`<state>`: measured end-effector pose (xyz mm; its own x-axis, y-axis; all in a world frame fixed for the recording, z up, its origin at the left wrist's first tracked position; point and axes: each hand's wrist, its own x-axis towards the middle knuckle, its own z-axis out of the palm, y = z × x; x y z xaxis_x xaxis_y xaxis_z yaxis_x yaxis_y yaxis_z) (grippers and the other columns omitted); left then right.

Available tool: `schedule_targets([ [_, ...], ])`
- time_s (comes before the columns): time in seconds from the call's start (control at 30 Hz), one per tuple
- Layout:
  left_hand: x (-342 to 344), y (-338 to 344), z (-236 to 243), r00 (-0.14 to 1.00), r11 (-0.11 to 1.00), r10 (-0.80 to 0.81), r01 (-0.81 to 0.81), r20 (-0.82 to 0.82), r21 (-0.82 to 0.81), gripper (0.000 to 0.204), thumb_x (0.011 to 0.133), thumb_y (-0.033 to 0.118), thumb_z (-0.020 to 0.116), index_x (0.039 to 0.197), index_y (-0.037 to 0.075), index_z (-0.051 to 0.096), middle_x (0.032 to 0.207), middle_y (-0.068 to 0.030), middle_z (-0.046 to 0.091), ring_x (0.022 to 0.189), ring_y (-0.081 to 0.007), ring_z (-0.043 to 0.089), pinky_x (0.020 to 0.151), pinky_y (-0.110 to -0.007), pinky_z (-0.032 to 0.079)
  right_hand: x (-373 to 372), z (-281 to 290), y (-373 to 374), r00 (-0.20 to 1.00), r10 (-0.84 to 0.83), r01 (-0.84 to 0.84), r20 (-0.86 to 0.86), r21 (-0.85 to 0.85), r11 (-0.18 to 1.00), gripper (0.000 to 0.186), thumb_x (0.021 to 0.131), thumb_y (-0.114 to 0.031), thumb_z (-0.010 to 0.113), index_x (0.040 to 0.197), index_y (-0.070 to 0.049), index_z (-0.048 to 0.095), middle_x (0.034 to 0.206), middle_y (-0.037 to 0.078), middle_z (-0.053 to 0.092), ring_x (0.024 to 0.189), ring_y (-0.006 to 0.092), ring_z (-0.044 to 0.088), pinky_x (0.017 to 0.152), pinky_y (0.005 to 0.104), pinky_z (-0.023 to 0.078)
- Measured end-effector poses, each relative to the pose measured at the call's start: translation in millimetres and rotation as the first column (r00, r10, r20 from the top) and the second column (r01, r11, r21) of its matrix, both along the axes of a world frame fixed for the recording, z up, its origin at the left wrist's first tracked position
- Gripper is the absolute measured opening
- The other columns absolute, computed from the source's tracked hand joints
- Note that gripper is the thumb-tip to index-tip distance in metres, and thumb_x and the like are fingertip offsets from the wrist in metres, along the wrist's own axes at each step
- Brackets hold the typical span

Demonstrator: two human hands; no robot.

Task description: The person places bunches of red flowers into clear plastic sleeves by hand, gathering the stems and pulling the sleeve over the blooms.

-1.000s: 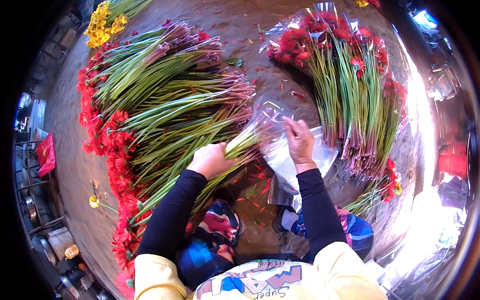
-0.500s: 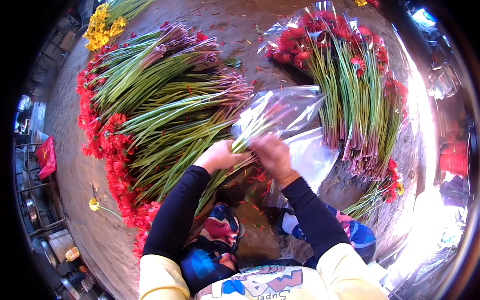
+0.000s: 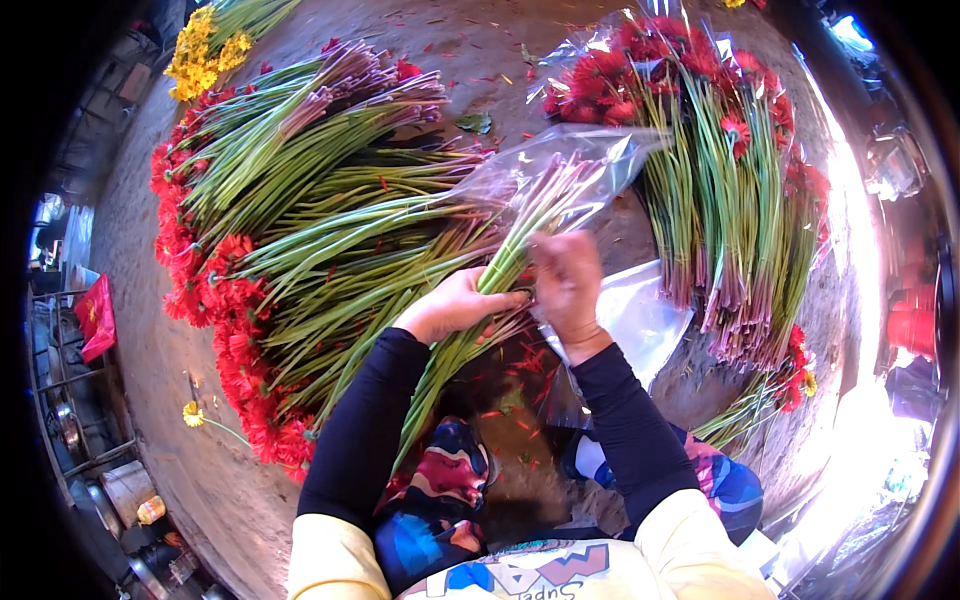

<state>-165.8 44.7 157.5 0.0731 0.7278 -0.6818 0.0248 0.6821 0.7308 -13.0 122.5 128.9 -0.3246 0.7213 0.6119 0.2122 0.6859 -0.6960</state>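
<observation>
- Brown ground spreads around you, with red petals scattered between the flower piles
- Your left hand is closed round a stem bundle, its thumb laid across the stems, apparently to hold them together
- Your right hand is blurred beside that bundle, fingers curled; you cannot tell whether they pinch anything
- Clear plastic surrounds the bundle's pinkish ends, ahead of your hands; its flower heads are hidden from view
- Loose red gerberas lie to your left, heads outward and cut ends inward, perhaps for easy reach
- Wrapped red gerberas lie to your right, heads away from you, likely to line up the ends
- Flat plastic sheets rest near your right hand, seemingly for convenience
</observation>
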Motion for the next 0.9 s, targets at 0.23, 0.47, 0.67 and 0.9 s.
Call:
schedule_targets([
  [0.23,-32,22,-7,0.972,0.967,0.218,-0.227,0.084,0.116,0.037,0.081,0.032,0.071,0.103,0.004,0.06,0.073,-0.0004,0.059,0.048,-0.0075,0.052,0.043,-0.023,0.044,-4,-18,-25,0.968,0.252,-0.247,0.004,-0.189,0.95,0.019,0.079,-0.004,0.067,0.097,-0.009,0.065,0.087,0.007,0.058,0.075,0.0241,0.058,0.066,0.0319,0.046],
  [0.47,-30,64,7,0.948,0.93,0.295,-0.314,0.121,0.19,0.042,0.082,0.033,0.071,0.109,0.004,0.058,0.082,-0.0004,0.062,0.051,-0.0068,0.052,0.042,-0.024,0.043,-32,-62,-47,0.859,0.0,-0.471,-0.512,-0.789,0.395,0.109,0.062,-0.027,0.086,0.144,-0.01,0.016,0.137,0.009,0.031,0.122,0.0266,0.041,0.095,0.038,0.043],
  [0.67,-19,99,-3,0.881,0.85,0.427,-0.469,0.205,0.239,0.042,0.081,0.04,0.071,0.1,0.007,0.053,0.065,-0.0023,0.054,0.049,-0.0098,0.051,0.043,-0.026,0.044,-47,-40,-74,0.84,-0.225,-0.375,-0.494,-0.827,0.418,0.107,0.059,-0.026,0.088,0.14,-0.006,0.021,0.143,0.009,0.015,0.129,0.0322,0.031,0.103,0.0451,0.036],
  [0.9,-15,131,0,0.743,0.751,0.532,-0.635,0.406,0.181,0.041,0.081,0.045,0.07,0.089,0.01,0.05,0.061,-0.0036,0.052,0.046,-0.0131,0.05,0.043,-0.027,0.043,-8,-32,-17,0.93,0.311,-0.342,-0.195,-0.766,0.543,0.117,0.06,-0.03,0.087,0.144,0.0,0.011,0.142,0.015,0.028,0.132,0.0239,0.029,0.109,0.0351,0.027],
])
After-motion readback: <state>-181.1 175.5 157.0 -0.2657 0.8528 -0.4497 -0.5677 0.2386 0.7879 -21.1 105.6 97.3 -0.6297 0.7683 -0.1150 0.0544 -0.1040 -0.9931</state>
